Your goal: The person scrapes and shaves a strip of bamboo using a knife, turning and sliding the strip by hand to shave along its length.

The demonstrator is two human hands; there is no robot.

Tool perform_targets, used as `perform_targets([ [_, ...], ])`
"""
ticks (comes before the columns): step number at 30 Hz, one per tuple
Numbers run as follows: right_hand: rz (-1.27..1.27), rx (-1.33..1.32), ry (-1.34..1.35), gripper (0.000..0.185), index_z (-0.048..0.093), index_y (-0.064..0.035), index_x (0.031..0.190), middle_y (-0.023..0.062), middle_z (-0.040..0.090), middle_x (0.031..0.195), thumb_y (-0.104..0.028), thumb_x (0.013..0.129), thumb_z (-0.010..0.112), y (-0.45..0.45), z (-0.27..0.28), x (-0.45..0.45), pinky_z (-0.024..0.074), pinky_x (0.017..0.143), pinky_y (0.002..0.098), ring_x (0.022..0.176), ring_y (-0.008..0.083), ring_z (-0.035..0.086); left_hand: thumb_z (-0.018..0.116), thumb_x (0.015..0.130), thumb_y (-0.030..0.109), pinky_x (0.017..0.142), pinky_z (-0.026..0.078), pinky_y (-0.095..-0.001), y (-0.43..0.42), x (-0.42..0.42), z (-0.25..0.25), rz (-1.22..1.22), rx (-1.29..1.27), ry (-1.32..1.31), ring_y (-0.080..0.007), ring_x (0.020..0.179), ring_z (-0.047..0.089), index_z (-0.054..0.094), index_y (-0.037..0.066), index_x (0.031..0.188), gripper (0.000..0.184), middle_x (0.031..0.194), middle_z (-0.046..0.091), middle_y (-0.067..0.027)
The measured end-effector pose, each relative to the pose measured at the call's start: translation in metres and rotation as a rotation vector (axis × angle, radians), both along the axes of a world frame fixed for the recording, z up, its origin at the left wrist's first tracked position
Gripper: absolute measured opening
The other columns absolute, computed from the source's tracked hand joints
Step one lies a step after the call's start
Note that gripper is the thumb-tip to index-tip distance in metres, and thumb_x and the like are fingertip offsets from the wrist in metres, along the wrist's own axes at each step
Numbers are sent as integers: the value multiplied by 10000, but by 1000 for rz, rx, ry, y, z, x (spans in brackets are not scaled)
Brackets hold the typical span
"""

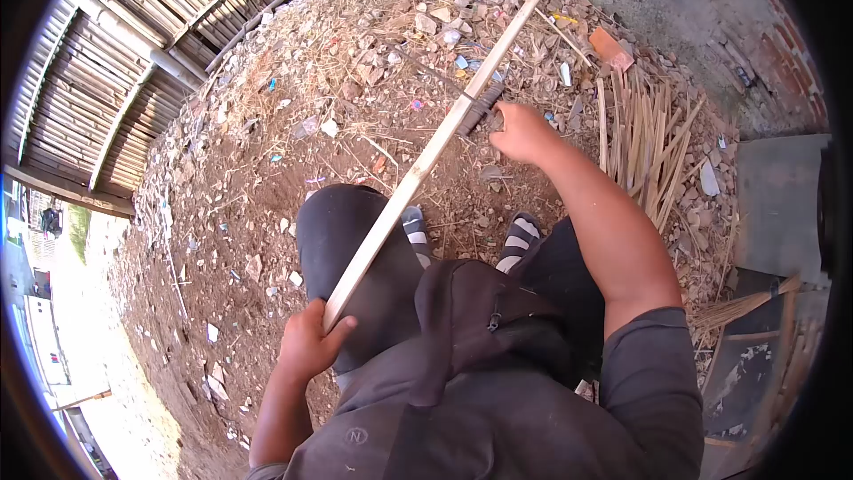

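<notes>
A long pale wooden strip [425,167] runs slantwise from my lap up over the littered ground. My left hand [311,338] is closed round its lower end, beside my knee. Farther up, a dark, narrow tool or block [480,110] lies crosswise at the strip, with a thin dark rod sticking out to its upper left. My right hand [524,133] is closed at the near end of this dark piece, to the right of the strip. What exactly the dark piece is cannot be made out.
A bundle of thin split sticks [647,138] lies at the right, near an orange brick [611,49]. A bamboo fence [133,62] stands at upper left, a wall [693,0] at upper right. A grey panel [782,204] is at far right.
</notes>
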State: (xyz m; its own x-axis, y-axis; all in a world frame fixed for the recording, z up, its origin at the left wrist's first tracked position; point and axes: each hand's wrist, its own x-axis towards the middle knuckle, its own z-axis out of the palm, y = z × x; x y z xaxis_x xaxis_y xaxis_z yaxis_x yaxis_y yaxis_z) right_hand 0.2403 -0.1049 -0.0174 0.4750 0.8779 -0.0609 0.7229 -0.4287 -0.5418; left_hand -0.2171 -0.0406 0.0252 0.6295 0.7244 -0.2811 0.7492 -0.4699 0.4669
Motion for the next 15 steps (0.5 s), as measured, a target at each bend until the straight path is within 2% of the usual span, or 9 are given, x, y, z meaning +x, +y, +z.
perform_targets([
  [2,95,40,-110,464,658,-22,1201,221,695,842,-203,779,725,-5,-1,-2,550,751,498,843,398,700,708,931,409,625,485,-511,4,-2,-2,11,-3,-18,-443,682,650,532,8,783,463,680,621,-226],
  [5,302,-116,-196,488,661,-59,1235,220,699,850,-208,776,736,-6,19,-45,555,754,507,845,404,700,686,948,410,623,482,-516,7,-3,-9,-2,-7,-38,-447,684,651,533,9,783,460,671,614,-230],
  [6,380,-127,-237,412,672,-63,1152,219,695,832,-209,771,734,-8,29,-53,550,745,514,825,414,693,684,952,404,619,482,-517,8,-3,-11,-19,2,-37,-449,683,651,532,11,780,456,668,612,-232],
  [9,162,226,-20,342,663,-45,1065,216,690,829,-210,771,726,-1,-3,-30,539,741,522,829,423,686,682,959,396,607,479,-524,-2,-9,-21,39,-2,-47,-458,678,647,525,15,777,450,663,607,-238],
  [10,80,227,8,303,656,-37,1016,207,679,810,-209,774,716,3,-6,-22,529,721,525,807,422,680,682,960,394,603,478,-528,-1,-5,-23,62,8,-66,-462,677,645,522,17,776,449,662,606,-240],
  [13,128,172,-177,337,661,-51,1067,199,679,799,-202,770,716,3,-4,-20,537,712,517,782,422,680,684,963,389,591,475,-536,-5,-3,-16,36,112,-64,-472,663,634,512,20,777,447,665,607,-242],
  [15,235,67,-248,315,629,-67,1022,192,669,771,-220,766,729,-3,8,-34,537,706,527,790,419,682,681,965,383,590,475,-539,-6,-4,-17,20,129,-42,-475,662,634,509,22,781,440,672,610,-245],
])
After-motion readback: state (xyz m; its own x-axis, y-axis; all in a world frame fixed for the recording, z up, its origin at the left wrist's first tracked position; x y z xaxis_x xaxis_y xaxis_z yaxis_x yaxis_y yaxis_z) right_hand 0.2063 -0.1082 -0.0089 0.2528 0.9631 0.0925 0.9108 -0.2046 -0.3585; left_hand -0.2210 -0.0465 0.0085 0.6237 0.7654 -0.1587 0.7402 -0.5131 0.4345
